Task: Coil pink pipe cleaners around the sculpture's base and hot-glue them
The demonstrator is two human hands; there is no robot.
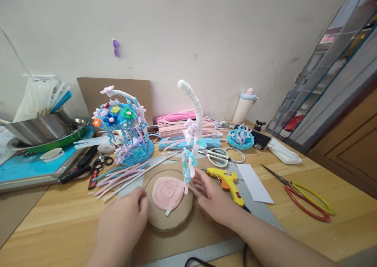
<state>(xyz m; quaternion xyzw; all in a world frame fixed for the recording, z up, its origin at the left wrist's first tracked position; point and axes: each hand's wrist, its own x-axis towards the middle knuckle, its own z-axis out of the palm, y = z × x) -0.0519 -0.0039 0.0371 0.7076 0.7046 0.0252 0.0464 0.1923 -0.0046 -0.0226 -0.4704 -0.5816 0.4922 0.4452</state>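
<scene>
A round cardboard disc (176,220) carries a pink coiled pipe-cleaner shape (167,192) with a small pale tip at its front. From the disc's right rim rises a curved stem wrapped in white pipe cleaner (194,100), trimmed with lilac flowers (190,130) and blue and white leaf loops (189,163). My left hand (125,222) is closed beside the disc's left edge; what its fingers hold, if anything, is hidden. At the right edge, by the foot of the stem, my right hand (213,196) has its fingers apart, partly behind the stem.
A yellow glue gun (228,180) lies right of the disc, near white-handled scissors (217,157), a white card (255,183) and red-and-yellow-handled scissors (306,200). Behind are pipe-cleaner bundles (182,130) and a blue flowered ornament (123,125). Metal bowls (48,127) stand left.
</scene>
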